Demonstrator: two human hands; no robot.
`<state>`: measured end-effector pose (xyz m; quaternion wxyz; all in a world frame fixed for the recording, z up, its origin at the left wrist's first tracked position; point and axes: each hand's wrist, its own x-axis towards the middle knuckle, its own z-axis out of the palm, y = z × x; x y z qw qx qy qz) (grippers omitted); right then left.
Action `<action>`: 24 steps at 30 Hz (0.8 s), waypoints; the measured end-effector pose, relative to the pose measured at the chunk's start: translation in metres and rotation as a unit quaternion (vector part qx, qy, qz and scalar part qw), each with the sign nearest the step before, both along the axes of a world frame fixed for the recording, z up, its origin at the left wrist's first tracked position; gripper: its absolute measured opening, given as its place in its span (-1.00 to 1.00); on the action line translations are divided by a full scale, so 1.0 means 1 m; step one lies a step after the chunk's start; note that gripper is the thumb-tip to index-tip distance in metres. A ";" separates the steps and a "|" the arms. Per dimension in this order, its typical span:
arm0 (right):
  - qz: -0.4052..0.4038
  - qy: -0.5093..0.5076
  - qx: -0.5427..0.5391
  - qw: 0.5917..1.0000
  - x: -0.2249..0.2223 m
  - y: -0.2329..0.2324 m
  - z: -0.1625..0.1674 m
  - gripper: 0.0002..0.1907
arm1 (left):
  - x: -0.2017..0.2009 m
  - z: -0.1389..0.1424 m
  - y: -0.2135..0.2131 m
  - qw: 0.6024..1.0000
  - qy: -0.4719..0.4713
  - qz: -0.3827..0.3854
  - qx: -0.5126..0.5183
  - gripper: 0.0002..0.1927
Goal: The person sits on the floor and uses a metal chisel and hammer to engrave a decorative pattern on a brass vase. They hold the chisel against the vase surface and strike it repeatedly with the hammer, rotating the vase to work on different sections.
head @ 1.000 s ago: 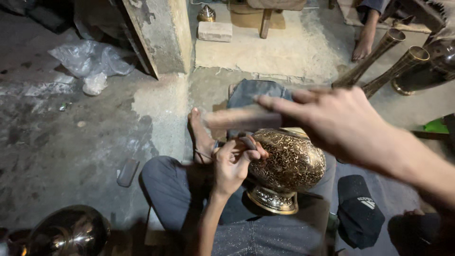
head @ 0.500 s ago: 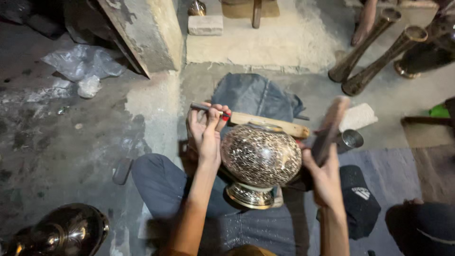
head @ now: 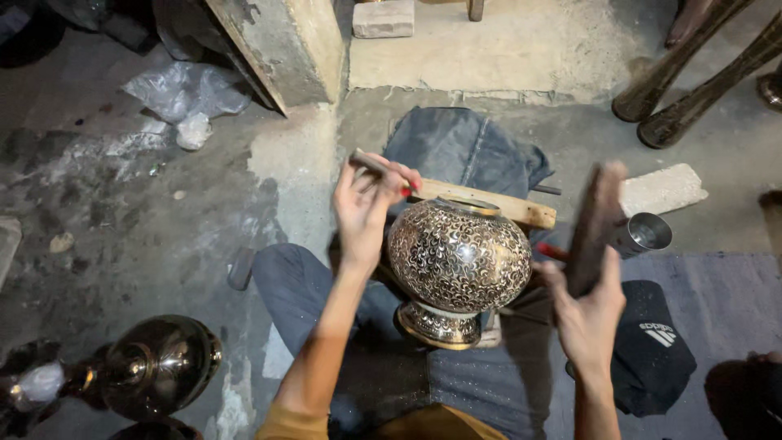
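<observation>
An engraved brass vase (head: 459, 265) with a round body and flared foot rests on my lap, leaning against a wooden bar (head: 497, 205). My left hand (head: 368, 205) is up at the vase's left shoulder, fingers closed on a thin metal chisel (head: 368, 165) held near the rim. My right hand (head: 588, 314) is raised to the right of the vase, gripping a dark wooden mallet (head: 595, 224) that is blurred by motion.
A steel cup (head: 648, 235) and a pale brick (head: 661, 189) lie right of the vase, a black cap (head: 652, 346) beside my leg. Dark cloth (head: 464, 147) lies behind. Tall brass stands (head: 692, 81) stand at top right, a shiny metal vessel (head: 159, 367) at bottom left, a concrete pillar (head: 285, 49) above.
My right hand came back from a far reach and now holds the mallet raised beside the vase. My left hand shifted up along the vase's shoulder with the chisel.
</observation>
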<state>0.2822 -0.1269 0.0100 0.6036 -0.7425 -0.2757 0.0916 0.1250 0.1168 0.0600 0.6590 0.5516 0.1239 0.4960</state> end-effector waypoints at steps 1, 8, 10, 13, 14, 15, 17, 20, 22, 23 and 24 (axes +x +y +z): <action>-0.022 -0.036 0.034 0.999 0.007 -0.003 -0.014 -0.58 | -0.011 0.013 -0.002 0.997 0.029 -0.032 0.056 -0.83; -0.002 0.060 0.030 0.998 0.033 -0.019 -0.075 -0.56 | -0.023 0.067 -0.021 0.944 0.207 -0.236 0.100 -0.70; 0.012 0.042 0.051 0.998 0.034 -0.020 -0.062 -0.45 | -0.020 0.075 -0.018 0.933 0.231 -0.257 0.106 -0.69; 0.027 0.036 0.049 0.998 0.038 -0.017 -0.022 -0.37 | -0.016 0.079 -0.017 0.920 0.244 -0.275 0.137 -0.67; 0.031 0.037 0.043 0.998 0.042 -0.015 -0.005 -0.35 | -0.015 0.079 -0.017 0.916 0.244 -0.280 0.152 -0.66; 0.047 -0.005 -0.013 0.999 0.046 -0.013 0.012 -0.38 | -0.014 0.078 -0.017 0.913 0.247 -0.272 0.177 -0.66; 0.078 -0.088 -0.126 0.985 0.056 -0.009 0.044 -0.43 | -0.013 0.076 -0.018 0.905 0.256 -0.256 0.225 -0.65; 0.088 -0.300 -0.173 0.934 0.063 -0.002 0.086 -0.36 | -0.012 0.074 -0.022 0.900 0.252 -0.208 0.290 -0.69; 0.087 -0.254 -0.032 0.963 0.060 0.007 0.110 -0.41 | -0.012 0.074 -0.024 0.908 0.249 -0.207 0.267 -0.70; 0.091 -0.234 0.009 0.968 0.057 0.012 0.123 -0.41 | -0.013 0.074 -0.026 0.912 0.247 -0.204 0.256 -0.70; 0.109 -0.216 -0.010 0.970 0.054 0.016 0.137 -0.34 | -0.013 0.075 -0.027 0.913 0.253 -0.198 0.251 -0.70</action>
